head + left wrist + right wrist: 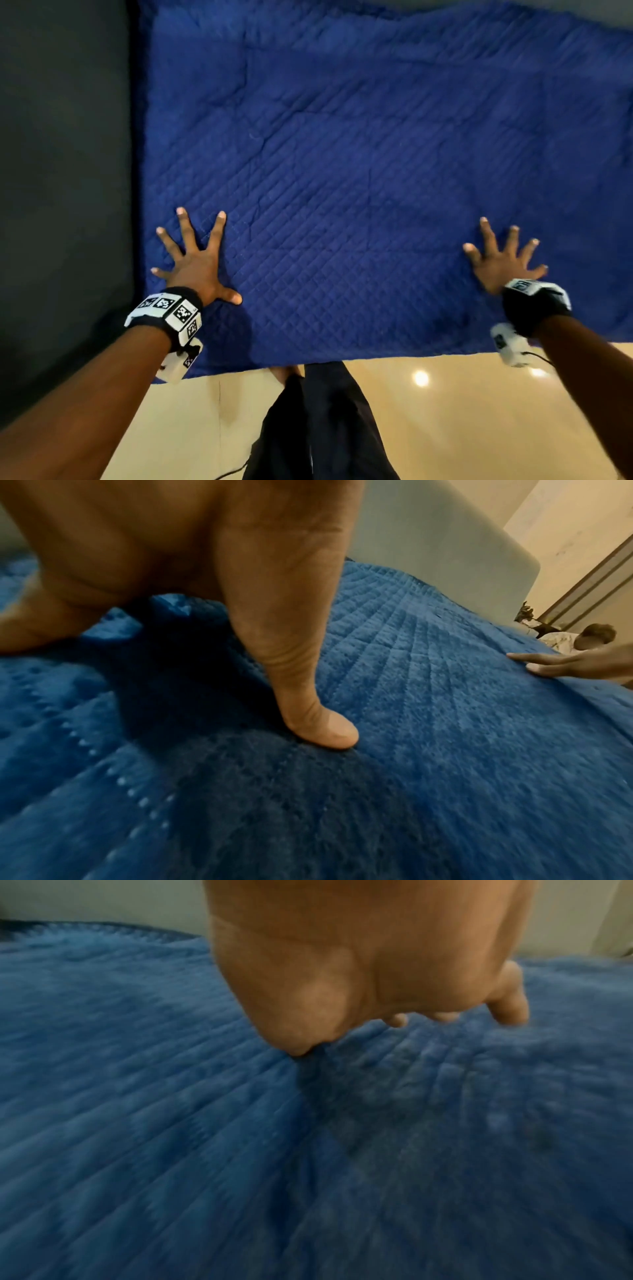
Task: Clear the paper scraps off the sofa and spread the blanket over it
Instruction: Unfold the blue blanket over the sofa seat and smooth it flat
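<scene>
A blue quilted blanket [359, 164] lies spread flat over the sofa seat and fills most of the head view. My left hand [195, 257] presses on its near left part with all fingers spread wide and straight. My right hand [503, 257] presses on its near right part, fingers also splayed. In the left wrist view my thumb [322, 729] pushes into the blanket [445, 750], and my right hand [561, 664] shows far off. The right wrist view is blurred; my palm [342, 974] rests on the blanket [171, 1123]. No paper scraps are in view.
A dark sofa arm [65, 171] rises along the left. The pale sofa back [428, 547] stands behind the blanket. Shiny beige floor [479, 411] lies below the blanket's front edge, with my dark trouser legs [322, 428] on it. Another person [596, 639] sits at the far right.
</scene>
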